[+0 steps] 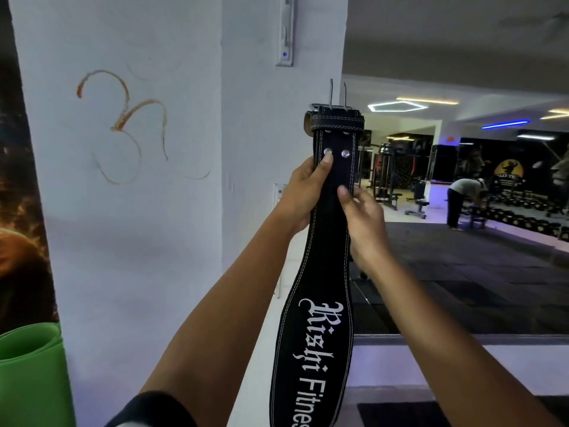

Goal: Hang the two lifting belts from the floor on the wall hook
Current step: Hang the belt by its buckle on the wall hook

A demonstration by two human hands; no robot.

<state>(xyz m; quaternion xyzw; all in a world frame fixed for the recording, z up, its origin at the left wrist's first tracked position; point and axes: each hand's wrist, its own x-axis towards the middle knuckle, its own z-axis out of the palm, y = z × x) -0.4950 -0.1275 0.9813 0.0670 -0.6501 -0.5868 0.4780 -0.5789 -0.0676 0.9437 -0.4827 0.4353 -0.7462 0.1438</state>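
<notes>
A black lifting belt (317, 272) with white stitching and white lettering hangs upright in front of me, buckle end up, its two metal prongs pointing upward. My left hand (300, 195) grips its left edge just under the two rivets. My right hand (363, 220) pinches its right edge slightly lower. A white hook rail (284, 32) is fixed on the white pillar, above and left of the buckle. No second belt is in view.
The white pillar (138, 180) bears an orange painted symbol. A rolled green mat (30, 374) stands at the lower left. To the right a mirror shows the gym floor, machines, dumbbell racks and a person bending over (462, 201).
</notes>
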